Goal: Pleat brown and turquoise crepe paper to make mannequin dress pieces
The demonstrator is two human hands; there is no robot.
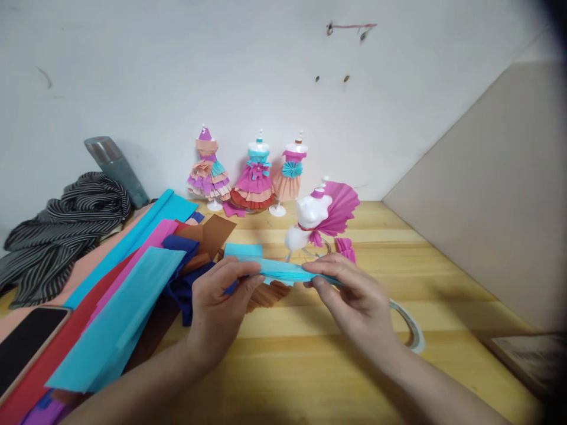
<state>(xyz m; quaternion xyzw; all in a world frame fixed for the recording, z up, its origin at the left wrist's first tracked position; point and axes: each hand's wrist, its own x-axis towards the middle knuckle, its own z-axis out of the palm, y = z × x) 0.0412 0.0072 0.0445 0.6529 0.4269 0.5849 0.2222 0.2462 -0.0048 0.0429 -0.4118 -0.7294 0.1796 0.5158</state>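
Between my two hands a narrow folded strip of light blue crepe paper (283, 270) is stretched level above the table. My left hand (225, 301) pinches its left end between thumb and fingers. The right end is pinched by my right hand (354, 301) in the same way. Just behind the strip stands a small white mannequin (313, 211) with a pleated magenta paper fan (343, 206) at its back. A piece of blue paper (243, 250) and some pleated brown paper (269, 295) lie beneath and beyond the strip, partly hidden.
Three mannequins in paper dresses (208, 171) (254, 183) (290, 177) stand along the wall. Coloured crepe sheets (115, 313), a phone (29, 342), a striped cloth (66, 224) and a bottle (117, 168) fill the left side. A roll of tape (414, 330) lies by my right wrist.
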